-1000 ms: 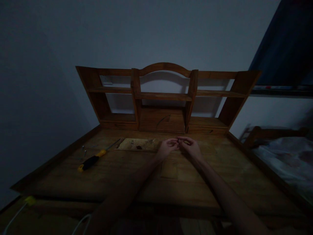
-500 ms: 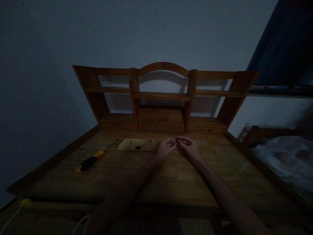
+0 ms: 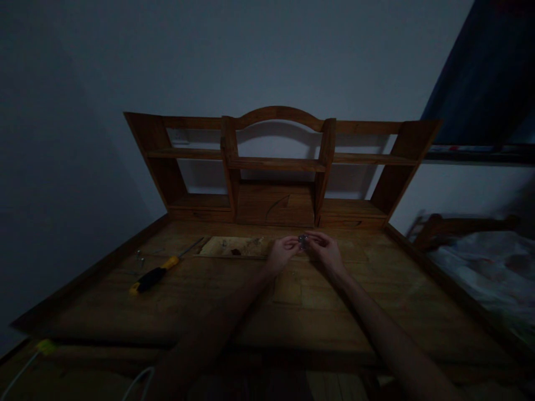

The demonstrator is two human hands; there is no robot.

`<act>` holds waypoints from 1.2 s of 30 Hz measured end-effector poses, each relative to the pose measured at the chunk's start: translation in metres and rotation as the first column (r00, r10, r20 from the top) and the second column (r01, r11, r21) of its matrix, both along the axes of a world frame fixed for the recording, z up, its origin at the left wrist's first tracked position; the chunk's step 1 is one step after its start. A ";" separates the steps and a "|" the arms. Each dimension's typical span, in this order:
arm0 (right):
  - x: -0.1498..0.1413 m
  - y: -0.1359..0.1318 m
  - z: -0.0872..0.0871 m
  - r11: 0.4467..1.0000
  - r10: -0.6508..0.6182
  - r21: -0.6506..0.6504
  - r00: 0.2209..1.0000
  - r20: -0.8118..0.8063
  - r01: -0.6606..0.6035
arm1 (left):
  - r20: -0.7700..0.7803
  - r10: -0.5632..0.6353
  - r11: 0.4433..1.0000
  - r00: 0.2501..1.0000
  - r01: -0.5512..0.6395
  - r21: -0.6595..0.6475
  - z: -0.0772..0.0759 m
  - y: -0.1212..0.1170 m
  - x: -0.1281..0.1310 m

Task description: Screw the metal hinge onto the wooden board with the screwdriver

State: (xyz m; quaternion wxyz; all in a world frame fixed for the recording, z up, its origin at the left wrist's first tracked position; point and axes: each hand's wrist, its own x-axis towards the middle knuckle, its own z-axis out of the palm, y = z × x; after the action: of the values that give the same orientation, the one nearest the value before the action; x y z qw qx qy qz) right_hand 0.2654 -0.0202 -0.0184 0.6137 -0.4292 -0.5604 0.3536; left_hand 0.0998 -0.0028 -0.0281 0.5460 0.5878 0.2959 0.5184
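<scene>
Between my fingertips, above the middle of the wooden desk (image 3: 334, 312), is a small shiny metal piece (image 3: 302, 241); its exact kind is too dark and small to make out. My left hand (image 3: 282, 253) pinches it from the left side. From the right, my right hand (image 3: 325, 249) grips it with thumb and fingers closed. A screwdriver (image 3: 161, 273) with a yellow and black handle lies to the left, its shaft pointing away from me. Beyond its handle stand small metal screws (image 3: 140, 257). A pale, torn-surfaced strip (image 3: 213, 246) lies just left of my left hand.
A wooden shelf unit (image 3: 276, 164) rises along the desk's back edge against the wall. Raised wooden rims border the desk's left and right sides. A white cable (image 3: 140, 379) runs at the lower left. On the right is a bed (image 3: 485, 262) with rumpled covers.
My fingers have shifted slightly, so the metal piece between them now shows more clearly. Both arms stay nearly in place, and the screwdriver has not moved.
</scene>
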 end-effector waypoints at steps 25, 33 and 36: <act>0.002 0.003 -0.005 0.999 -0.041 0.002 0.998 0.051 0.041 | 0.055 0.031 1.000 0.998 -0.031 -0.001 0.002 0.006 -0.003; -0.001 -0.004 -0.001 0.999 0.020 -0.044 0.999 0.030 -0.019 | 0.009 0.031 1.000 0.999 -0.031 0.004 0.002 0.008 -0.005; 0.000 -0.004 0.000 0.998 0.032 -0.057 0.999 0.031 -0.030 | 0.008 0.027 1.000 1.000 -0.027 -0.011 0.005 0.005 -0.006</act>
State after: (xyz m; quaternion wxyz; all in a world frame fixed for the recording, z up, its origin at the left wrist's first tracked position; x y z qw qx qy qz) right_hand 0.2652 -0.0239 -0.0187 0.5866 -0.4434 -0.5664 0.3720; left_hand 0.0942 0.0023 -0.0227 0.5436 0.5785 0.3044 0.5265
